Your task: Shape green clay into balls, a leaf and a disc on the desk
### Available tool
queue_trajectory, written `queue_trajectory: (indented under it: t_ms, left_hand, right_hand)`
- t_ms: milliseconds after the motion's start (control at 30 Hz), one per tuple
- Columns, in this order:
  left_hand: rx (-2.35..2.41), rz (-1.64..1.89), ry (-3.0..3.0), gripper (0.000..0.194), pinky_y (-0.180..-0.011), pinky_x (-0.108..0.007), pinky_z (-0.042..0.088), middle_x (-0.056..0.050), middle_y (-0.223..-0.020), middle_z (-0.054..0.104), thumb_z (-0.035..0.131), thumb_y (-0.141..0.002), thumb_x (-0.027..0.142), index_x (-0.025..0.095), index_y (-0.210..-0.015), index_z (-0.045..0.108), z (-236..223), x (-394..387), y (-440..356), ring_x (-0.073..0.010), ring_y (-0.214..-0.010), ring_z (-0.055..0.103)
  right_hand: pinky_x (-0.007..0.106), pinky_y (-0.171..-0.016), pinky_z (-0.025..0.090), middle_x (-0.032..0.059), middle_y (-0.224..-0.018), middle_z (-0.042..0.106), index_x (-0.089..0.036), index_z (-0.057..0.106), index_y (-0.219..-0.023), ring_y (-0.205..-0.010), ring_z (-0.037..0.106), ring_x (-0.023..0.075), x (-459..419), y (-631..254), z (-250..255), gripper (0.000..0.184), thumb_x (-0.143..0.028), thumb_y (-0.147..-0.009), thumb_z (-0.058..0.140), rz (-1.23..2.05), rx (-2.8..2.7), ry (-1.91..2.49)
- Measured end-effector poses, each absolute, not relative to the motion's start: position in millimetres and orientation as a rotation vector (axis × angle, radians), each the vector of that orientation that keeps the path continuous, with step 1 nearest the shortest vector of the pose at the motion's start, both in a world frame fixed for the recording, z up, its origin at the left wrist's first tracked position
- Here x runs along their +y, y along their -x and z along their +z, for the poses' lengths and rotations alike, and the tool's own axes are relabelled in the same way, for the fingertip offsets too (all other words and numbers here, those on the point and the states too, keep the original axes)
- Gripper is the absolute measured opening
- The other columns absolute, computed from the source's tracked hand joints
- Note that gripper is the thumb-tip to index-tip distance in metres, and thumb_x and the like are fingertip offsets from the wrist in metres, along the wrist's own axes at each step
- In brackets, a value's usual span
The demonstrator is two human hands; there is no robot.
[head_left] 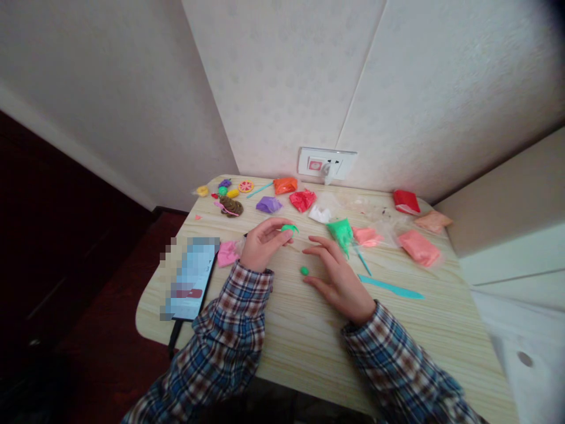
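My left hand (263,242) is closed in a pinch on a thin green clay piece (290,228), held just above the wooden table (282,330). My right hand (338,277) lies open on the table with fingers stretched out, holding nothing. A small green clay ball (304,271) sits on the table between thumb and forefinger of the right hand, apart from them. A green clay bag (341,231) lies just beyond the right hand's fingertips.
Bags of coloured clay lie along the back: orange (285,185), purple (268,204), red (302,199), pink (418,247). Small clay figures (230,205) stand at back left. A teal plastic knife (391,287) lies right of my hand. A phone (192,277) lies at left. A wall socket (326,162) is behind.
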State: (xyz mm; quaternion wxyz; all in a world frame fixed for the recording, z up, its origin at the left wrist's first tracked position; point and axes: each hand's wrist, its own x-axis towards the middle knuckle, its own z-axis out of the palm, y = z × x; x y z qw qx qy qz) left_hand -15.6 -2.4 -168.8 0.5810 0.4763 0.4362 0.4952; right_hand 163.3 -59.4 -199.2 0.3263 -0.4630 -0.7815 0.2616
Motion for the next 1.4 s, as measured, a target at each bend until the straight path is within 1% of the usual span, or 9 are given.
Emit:
queue_trajectory:
  t_ms: [167,333,467,600,700,900,1067,1233,1400]
  left_hand:
    - [1.001,1.121,-1.138,0.030,-0.064,-0.023,0.049,-0.001,-0.078,0.068,0.077,-0.062,0.030,0.014,-0.086,0.067,-167,-3,17,-0.0104,-0.067,0.061]
    - [0.962,0.919,-1.080,0.034,-0.062,-0.024,0.050,0.001,-0.069,0.066,0.082,-0.053,0.025,0.013,-0.078,0.063,-159,-10,15,-0.0103,-0.062,0.061]
    - [0.925,0.822,-1.114,0.034,-0.062,-0.022,0.050,0.001,-0.066,0.067,0.084,-0.050,0.024,0.012,-0.075,0.064,-157,-13,12,-0.0091,-0.061,0.061]
    - [0.852,0.748,-1.102,0.036,-0.060,-0.022,0.050,0.002,-0.061,0.066,0.085,-0.050,0.030,0.012,-0.072,0.063,-158,-15,8,-0.0091,-0.057,0.061]
    - [0.850,0.717,-1.095,0.037,-0.057,-0.023,0.050,0.002,-0.058,0.065,0.084,-0.050,0.034,0.012,-0.069,0.062,-159,-16,6,-0.0093,-0.053,0.060]
    - [0.889,0.694,-1.095,0.039,-0.052,-0.021,0.049,0.001,-0.057,0.065,0.085,-0.048,0.038,0.011,-0.065,0.062,-160,-16,4,-0.0078,-0.048,0.057]
    - [0.890,0.681,-1.074,0.044,-0.048,-0.019,0.047,0.002,-0.052,0.064,0.083,-0.047,0.045,0.011,-0.064,0.061,-162,-16,2,-0.0064,-0.044,0.056]
    - [0.869,0.716,-1.076,0.048,-0.045,-0.019,0.045,0.003,-0.048,0.062,0.082,-0.047,0.049,0.012,-0.065,0.058,-162,-17,-3,-0.0069,-0.042,0.055]
    - [0.871,0.807,-1.106,0.046,-0.046,-0.021,0.047,0.003,-0.049,0.062,0.082,-0.050,0.047,0.012,-0.068,0.056,-160,-17,-2,-0.0089,-0.044,0.057]
  right_hand:
    - [0.049,-0.100,0.041,0.0124,-0.131,0.046,-0.023,0.048,-0.116,-0.120,0.047,0.0267,-59,-167,-191,0.035,-0.025,-0.083,0.060,0.604,-2.002,1.167]
    - [0.041,-0.090,0.047,0.0085,-0.107,0.059,-0.022,0.046,-0.122,-0.101,0.057,0.0223,-61,-164,-180,0.039,-0.024,-0.086,0.059,0.517,-1.870,1.092]
    - [0.034,-0.080,0.050,0.0042,-0.093,0.061,-0.023,0.050,-0.120,-0.088,0.060,0.0185,-61,-161,-178,0.035,-0.022,-0.087,0.058,0.502,-1.860,1.053]
    - [0.029,-0.070,0.051,0.0019,-0.082,0.061,-0.021,0.052,-0.114,-0.076,0.060,0.0160,-62,-161,-181,0.029,-0.021,-0.086,0.059,0.486,-1.881,1.032]
    - [0.028,-0.066,0.051,0.0024,-0.081,0.061,-0.020,0.052,-0.110,-0.073,0.059,0.0158,-64,-162,-182,0.024,-0.020,-0.086,0.058,0.438,-1.914,1.037]
    - [0.029,-0.063,0.053,0.0039,-0.081,0.062,-0.020,0.052,-0.103,-0.074,0.061,0.0173,-65,-160,-182,0.018,-0.027,-0.087,0.058,0.343,-1.957,1.022]
    - [0.027,-0.062,0.052,0.0033,-0.078,0.063,-0.020,0.053,-0.095,-0.072,0.061,0.0158,-66,-160,-181,0.009,-0.021,-0.087,0.057,0.295,-1.935,1.033]
    - [0.026,-0.063,0.051,0.0021,-0.076,0.064,-0.020,0.055,-0.091,-0.071,0.062,0.0145,-66,-161,-177,0.008,-0.015,-0.086,0.057,0.300,-1.880,1.015]
    - [0.025,-0.061,0.050,0.0006,-0.074,0.063,-0.021,0.056,-0.089,-0.068,0.061,0.0137,-66,-163,-175,0.008,-0.013,-0.086,0.055,0.261,-1.824,1.050]
